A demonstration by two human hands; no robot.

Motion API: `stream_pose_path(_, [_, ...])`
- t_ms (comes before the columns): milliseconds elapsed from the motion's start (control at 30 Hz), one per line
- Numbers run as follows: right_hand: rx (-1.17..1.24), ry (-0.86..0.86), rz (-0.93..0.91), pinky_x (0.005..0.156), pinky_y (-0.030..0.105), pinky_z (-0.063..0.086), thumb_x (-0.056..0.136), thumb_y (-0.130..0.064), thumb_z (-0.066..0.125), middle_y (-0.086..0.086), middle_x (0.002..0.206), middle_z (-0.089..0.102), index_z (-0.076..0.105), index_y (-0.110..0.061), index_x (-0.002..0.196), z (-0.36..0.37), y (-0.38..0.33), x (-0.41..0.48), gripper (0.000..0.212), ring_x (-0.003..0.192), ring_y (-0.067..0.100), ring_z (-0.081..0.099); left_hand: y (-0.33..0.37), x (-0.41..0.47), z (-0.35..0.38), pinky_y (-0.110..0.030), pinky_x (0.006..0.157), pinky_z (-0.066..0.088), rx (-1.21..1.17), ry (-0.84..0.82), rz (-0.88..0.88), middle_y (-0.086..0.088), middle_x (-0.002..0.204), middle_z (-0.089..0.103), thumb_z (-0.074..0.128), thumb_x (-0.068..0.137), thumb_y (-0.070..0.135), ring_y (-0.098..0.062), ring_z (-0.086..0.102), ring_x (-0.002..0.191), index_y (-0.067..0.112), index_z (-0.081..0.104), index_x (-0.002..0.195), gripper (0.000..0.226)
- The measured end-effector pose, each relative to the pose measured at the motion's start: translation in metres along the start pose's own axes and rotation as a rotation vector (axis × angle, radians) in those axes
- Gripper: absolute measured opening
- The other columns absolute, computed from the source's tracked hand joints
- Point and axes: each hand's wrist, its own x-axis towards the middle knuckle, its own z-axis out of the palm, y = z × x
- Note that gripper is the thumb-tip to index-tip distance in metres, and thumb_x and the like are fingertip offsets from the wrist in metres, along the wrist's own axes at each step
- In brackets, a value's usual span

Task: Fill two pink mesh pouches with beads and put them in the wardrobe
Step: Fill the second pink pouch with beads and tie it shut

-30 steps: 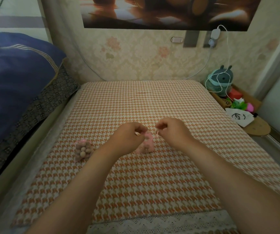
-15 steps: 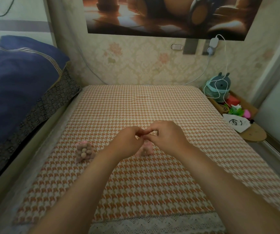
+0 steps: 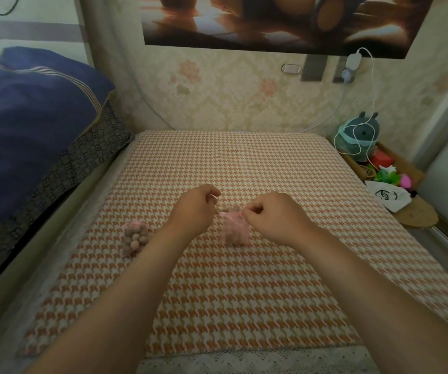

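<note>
A pink mesh pouch [image 3: 235,229] full of beads stands on the orange houndstooth mat [image 3: 217,292], between my two hands. My left hand [image 3: 197,209] and my right hand [image 3: 273,217] each pinch a thin drawstring at the pouch's top, a little apart from one another. The strings themselves are barely visible. A second pink mesh pouch [image 3: 135,238], bulging with tan beads, lies on the mat to the left, untouched. The wardrobe is out of view.
A dark blue quilt [image 3: 28,125] is piled on the bed at left. At right a low wooden shelf [image 3: 417,217] carries a teal toy [image 3: 358,136] with a white cable, a white bag [image 3: 389,197] and small coloured items. A wallpapered wall stands behind the mat.
My hands met over the pouch half a second ago and have drawn apart sideways, pulling the strings. The camera tilted slightly; the left pouch has not moved.
</note>
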Motion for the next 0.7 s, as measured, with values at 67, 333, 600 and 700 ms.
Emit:
stream_pose_path(67, [0.031,0.003,0.007,0.053,0.031,0.051,0.099,-0.036,0.060,-0.023,0.062,0.066,0.079,-0.017,0.084,-0.001,0.002,0.001,0.031,0.053,0.015,0.061,-0.011,0.007,0.007,-0.025,0.076,0.047,0.080,-0.005,0.001,0.001,0.124,0.064,0.046,0.099,0.007,-0.016,0.061,0.101,0.021,0.064,0.125,0.035])
stream_pose_path(333, [0.064,0.015,-0.016,0.076,0.053,0.062,0.098,-0.037,0.057,-0.009,0.086,0.079,0.081,-0.028,0.089,0.006,0.006,0.005,0.028,0.085,0.030,0.074,-0.025,0.033,0.033,-0.030,0.091,0.051,0.352,-0.161,0.126,-0.004,0.121,0.069,0.056,0.089,0.000,-0.021,0.064,0.108,0.022,0.072,0.118,0.040])
stream_pose_path(600, [0.073,0.024,-0.003,0.072,0.050,0.062,0.100,-0.031,0.055,-0.002,0.093,0.079,0.079,-0.036,0.106,0.008,0.003,0.004,0.025,0.079,0.027,0.073,-0.018,0.029,0.019,-0.016,0.060,0.042,-0.012,0.031,0.012,0.003,0.098,0.067,0.066,0.092,0.019,-0.011,0.060,0.082,0.017,0.068,0.111,0.019])
stream_pose_path(700, [0.067,0.019,0.015,0.075,0.049,0.062,0.099,-0.032,0.054,-0.005,0.092,0.079,0.078,-0.037,0.107,0.007,0.003,0.003,0.026,0.082,0.022,0.074,0.008,0.020,-0.001,-0.015,0.065,0.046,-0.207,0.059,0.071,0.009,0.085,0.067,0.073,0.088,0.028,-0.005,0.061,0.077,0.021,0.069,0.093,0.009])
